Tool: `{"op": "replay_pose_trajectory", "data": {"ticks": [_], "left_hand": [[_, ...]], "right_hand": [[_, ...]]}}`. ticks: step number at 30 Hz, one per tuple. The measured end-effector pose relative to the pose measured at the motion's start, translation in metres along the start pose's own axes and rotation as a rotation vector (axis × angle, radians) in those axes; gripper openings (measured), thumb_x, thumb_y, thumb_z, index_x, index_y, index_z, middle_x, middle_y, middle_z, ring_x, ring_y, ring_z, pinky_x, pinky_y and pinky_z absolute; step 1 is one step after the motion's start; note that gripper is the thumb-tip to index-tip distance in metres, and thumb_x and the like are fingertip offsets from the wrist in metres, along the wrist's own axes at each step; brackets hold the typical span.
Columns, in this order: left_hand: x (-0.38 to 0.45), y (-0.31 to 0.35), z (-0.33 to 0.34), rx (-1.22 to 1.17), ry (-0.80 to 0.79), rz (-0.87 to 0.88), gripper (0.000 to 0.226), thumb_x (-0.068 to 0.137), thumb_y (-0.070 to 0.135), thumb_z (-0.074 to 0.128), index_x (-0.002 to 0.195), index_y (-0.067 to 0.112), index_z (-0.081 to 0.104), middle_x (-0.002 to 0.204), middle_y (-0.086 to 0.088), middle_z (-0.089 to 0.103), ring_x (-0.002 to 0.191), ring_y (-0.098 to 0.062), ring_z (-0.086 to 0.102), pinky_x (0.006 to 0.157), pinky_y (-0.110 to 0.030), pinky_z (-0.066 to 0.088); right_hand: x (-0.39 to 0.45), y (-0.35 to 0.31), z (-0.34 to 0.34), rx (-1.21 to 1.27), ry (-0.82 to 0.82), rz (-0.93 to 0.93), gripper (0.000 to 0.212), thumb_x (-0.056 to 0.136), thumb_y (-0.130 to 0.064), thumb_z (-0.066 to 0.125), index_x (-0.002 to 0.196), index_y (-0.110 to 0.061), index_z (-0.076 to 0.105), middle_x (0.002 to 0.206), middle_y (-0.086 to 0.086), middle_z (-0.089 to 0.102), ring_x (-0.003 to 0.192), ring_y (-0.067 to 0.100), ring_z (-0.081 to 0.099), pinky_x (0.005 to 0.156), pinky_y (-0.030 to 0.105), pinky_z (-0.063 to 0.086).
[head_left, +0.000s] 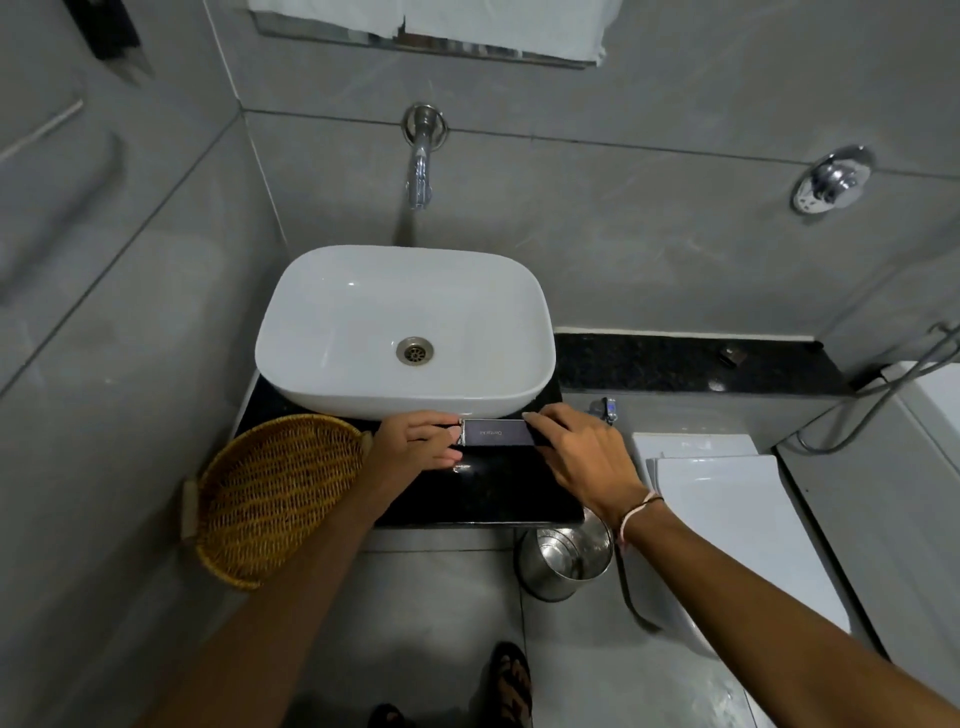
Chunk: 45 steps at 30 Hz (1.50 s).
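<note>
A small dark rectangular box (496, 433) with pale lettering lies lengthwise just in front of the white basin (405, 332), above the black stone counter (498, 493). My left hand (415, 441) pinches its left end, where a pale flap edge shows. My right hand (576, 452) grips its right end with the fingers curled over it. A thin bracelet sits on my right wrist.
A wicker basket (270, 493) stands on the counter's left edge. A wall tap (421, 166) hangs over the basin. A steel bin (566, 556) stands on the floor below the counter, beside a white toilet (737, 519). A black ledge (691, 364) runs along the right wall.
</note>
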<state>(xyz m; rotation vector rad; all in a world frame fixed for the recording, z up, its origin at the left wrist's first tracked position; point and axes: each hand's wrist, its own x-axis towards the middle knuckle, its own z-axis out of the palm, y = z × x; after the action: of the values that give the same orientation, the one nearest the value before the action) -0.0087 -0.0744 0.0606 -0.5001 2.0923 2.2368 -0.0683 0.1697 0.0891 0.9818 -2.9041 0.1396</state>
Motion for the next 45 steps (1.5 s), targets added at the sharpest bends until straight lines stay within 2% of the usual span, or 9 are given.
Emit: {"op": "replay_pose_trajectory", "data": {"ticks": [8, 16, 20, 23, 29, 34, 39, 42, 45], "left_hand": [[-0.004, 0.018, -0.02, -0.177, 0.051, 0.028, 0.027, 0.083, -0.002, 0.076, 0.11, -0.003, 0.072, 0.094, -0.027, 0.077, 0.086, -0.037, 0.077, 0.073, -0.029, 0.065], [0.002, -0.004, -0.024, -0.249, 0.085, -0.072, 0.03, 0.091, -0.003, 0.059, 0.106, 0.017, 0.077, 0.102, -0.023, 0.076, 0.091, -0.034, 0.078, 0.073, -0.031, 0.065], [0.012, -0.019, -0.024, -0.413, -0.019, -0.212, 0.024, 0.105, 0.008, 0.042, 0.108, 0.006, 0.066, 0.121, -0.029, 0.065, 0.095, -0.036, 0.076, 0.076, -0.038, 0.066], [0.017, -0.025, -0.017, -0.71, 0.013, -0.286, 0.05, 0.109, 0.033, 0.022, 0.111, 0.002, 0.061, 0.122, -0.03, 0.063, 0.095, -0.037, 0.075, 0.083, -0.048, 0.062], [0.022, -0.017, 0.009, -0.872, 0.061, -0.342, 0.045, 0.101, 0.045, 0.05, 0.109, 0.005, 0.069, 0.111, -0.022, 0.073, 0.1, -0.034, 0.075, 0.081, -0.042, 0.06], [0.022, -0.01, 0.017, -0.948, 0.106, -0.377, 0.036, 0.101, 0.035, 0.055, 0.106, 0.002, 0.069, 0.109, -0.023, 0.072, 0.089, -0.034, 0.078, 0.074, -0.041, 0.062], [0.019, -0.01, 0.014, -0.92, 0.146, -0.364, 0.029, 0.096, 0.015, 0.065, 0.118, -0.003, 0.06, 0.118, -0.027, 0.068, 0.099, -0.038, 0.074, 0.073, -0.042, 0.065], [0.017, -0.01, 0.009, -0.874, 0.157, -0.357, 0.022, 0.091, 0.009, 0.07, 0.109, -0.002, 0.063, 0.113, -0.027, 0.069, 0.091, -0.036, 0.077, 0.07, -0.041, 0.065], [0.016, -0.019, -0.001, -0.843, 0.096, -0.303, 0.013, 0.096, 0.011, 0.064, 0.103, 0.001, 0.069, 0.117, -0.024, 0.069, 0.1, -0.035, 0.075, 0.075, -0.038, 0.064]], "right_hand": [[0.035, -0.005, -0.014, -0.049, 0.133, -0.149, 0.044, 0.086, -0.023, 0.073, 0.129, -0.021, 0.062, 0.118, 0.004, 0.07, 0.1, 0.029, 0.068, 0.09, 0.04, 0.054], [0.036, 0.005, -0.014, -0.036, 0.183, -0.233, 0.045, 0.094, -0.025, 0.066, 0.137, -0.024, 0.054, 0.124, 0.0, 0.066, 0.11, 0.024, 0.061, 0.099, 0.042, 0.048], [0.039, 0.005, -0.023, -0.077, 0.188, -0.289, 0.037, 0.096, -0.029, 0.062, 0.133, -0.024, 0.057, 0.126, -0.001, 0.067, 0.112, 0.022, 0.063, 0.101, 0.044, 0.046], [0.05, 0.005, -0.039, -0.183, 0.175, -0.347, 0.041, 0.094, -0.026, 0.067, 0.133, -0.025, 0.056, 0.125, 0.0, 0.066, 0.113, 0.024, 0.062, 0.106, 0.048, 0.042], [0.067, 0.0, -0.072, -0.413, 0.083, -0.445, 0.056, 0.089, -0.016, 0.07, 0.14, -0.024, 0.049, 0.129, 0.002, 0.062, 0.121, 0.027, 0.056, 0.114, 0.058, 0.03], [0.069, -0.002, -0.083, -0.437, 0.076, -0.459, 0.057, 0.085, -0.012, 0.074, 0.138, -0.022, 0.054, 0.128, 0.005, 0.065, 0.12, 0.029, 0.058, 0.114, 0.061, 0.031], [0.07, 0.001, -0.087, -0.437, 0.088, -0.461, 0.065, 0.074, -0.01, 0.084, 0.133, -0.021, 0.059, 0.123, 0.006, 0.068, 0.115, 0.031, 0.061, 0.112, 0.062, 0.034], [0.07, 0.004, -0.088, -0.434, 0.094, -0.453, 0.066, 0.074, -0.013, 0.086, 0.132, -0.023, 0.059, 0.122, 0.005, 0.069, 0.115, 0.03, 0.062, 0.112, 0.061, 0.034], [0.071, 0.008, -0.085, -0.419, 0.108, -0.443, 0.065, 0.073, -0.013, 0.086, 0.131, -0.024, 0.059, 0.122, 0.003, 0.069, 0.114, 0.029, 0.062, 0.112, 0.061, 0.033]]}}
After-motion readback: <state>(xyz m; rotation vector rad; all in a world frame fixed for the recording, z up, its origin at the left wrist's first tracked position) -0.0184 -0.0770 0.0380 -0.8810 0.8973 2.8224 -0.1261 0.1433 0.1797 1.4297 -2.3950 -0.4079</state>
